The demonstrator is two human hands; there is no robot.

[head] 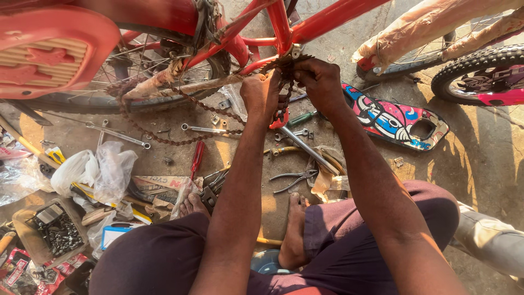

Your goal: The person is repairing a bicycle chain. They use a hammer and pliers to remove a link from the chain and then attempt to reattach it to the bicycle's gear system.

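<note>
head view: pliers and a red screwdriver are laid on the floor; farther off, the rusty chain at the red bicycle's sprocket is gripped by left hand and right hand fingers.

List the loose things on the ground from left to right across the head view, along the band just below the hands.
Clear plastic bags → red-handled screwdriver → pliers → colourful printed chain-guard panel.
</note>
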